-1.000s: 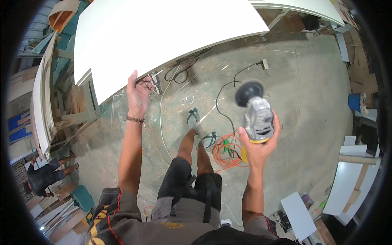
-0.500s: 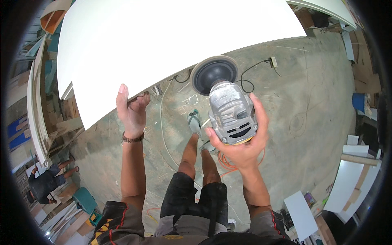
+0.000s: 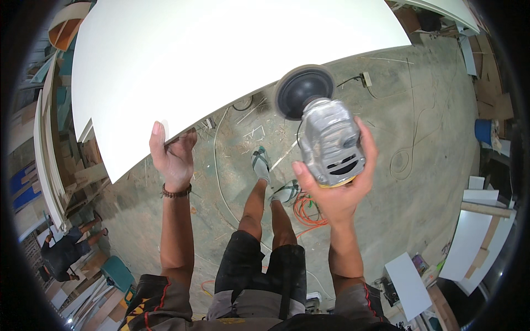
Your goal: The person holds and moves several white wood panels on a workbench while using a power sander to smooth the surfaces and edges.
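A large white panel [image 3: 182, 66] spans the upper part of the head view. My left hand [image 3: 175, 160] clasps its near edge at the left, thumb on top and fingers curled underneath, partly hidden. In my right hand [image 3: 342, 196] is a grey handheld power sander [image 3: 333, 135], gripped around its rear body. The sander's round black disc [image 3: 303, 94] faces up toward the view, its outer rim blurred. That disc overlaps the panel's near edge; whether it touches the edge, I cannot tell.
An orange cable [image 3: 306, 212] lies coiled by my feet, and a pale hose [image 3: 217, 160] crosses the floor. A power socket block [image 3: 366, 80] sits beyond the sander. Boards [image 3: 477, 243] lean at the right, offcuts lie left. Another person [image 3: 63, 254] is at the far left.
The sander in my right hand has moved right along the panel's edge and slightly farther away. My left hand keeps its hold on the panel. More of my right foot shows.
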Demonstrator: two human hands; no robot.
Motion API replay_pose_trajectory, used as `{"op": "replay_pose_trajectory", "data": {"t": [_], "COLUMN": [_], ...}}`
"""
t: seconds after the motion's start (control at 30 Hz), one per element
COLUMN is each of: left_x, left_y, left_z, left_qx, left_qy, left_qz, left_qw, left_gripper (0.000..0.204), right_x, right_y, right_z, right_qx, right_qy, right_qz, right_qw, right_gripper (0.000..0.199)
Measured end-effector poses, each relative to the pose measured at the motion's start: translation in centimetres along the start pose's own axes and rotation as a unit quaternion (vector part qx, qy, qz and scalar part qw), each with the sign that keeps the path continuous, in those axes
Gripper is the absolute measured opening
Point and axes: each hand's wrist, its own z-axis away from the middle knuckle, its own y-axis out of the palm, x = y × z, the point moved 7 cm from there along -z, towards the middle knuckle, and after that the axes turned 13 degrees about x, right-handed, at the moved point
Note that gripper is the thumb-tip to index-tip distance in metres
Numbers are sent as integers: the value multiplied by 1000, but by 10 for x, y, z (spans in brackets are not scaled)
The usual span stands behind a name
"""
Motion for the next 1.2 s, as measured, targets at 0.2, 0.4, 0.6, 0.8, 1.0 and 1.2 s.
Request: {"op": "replay_pose_trajectory", "data": {"t": [0.2,0.4,0.6,0.8,1.0,1.2], "left_x": [-3,-6,-7,-1,22,37], "left_y": [-1,7,4,11,58,172], "left_z": [-5,-1,-3,0,6,-13], "left_qx": [101,5,53,-36,37,51], "left_qy": [15,9,28,-9,-75,-126], "left_qz": [16,18,11,52,-60,167], "left_qw": [995,1000,998,998,995,977], "left_gripper": [40,40,39,42,59,79], "right_x": [-20,-16,-3,-13,-36,-31], "right_y": [-23,-24,-10,-25,-62,-112], "right_z": [-8,-7,-7,-10,7,63], "right_qx": [-72,-38,8,-44,-137,-179], "right_qy": [44,33,22,26,168,234], "right_qz": [-67,-19,-22,-33,-100,-64], "right_qw": [994,999,999,998,971,953], "right_gripper": [97,97,97,97,94,89]}}
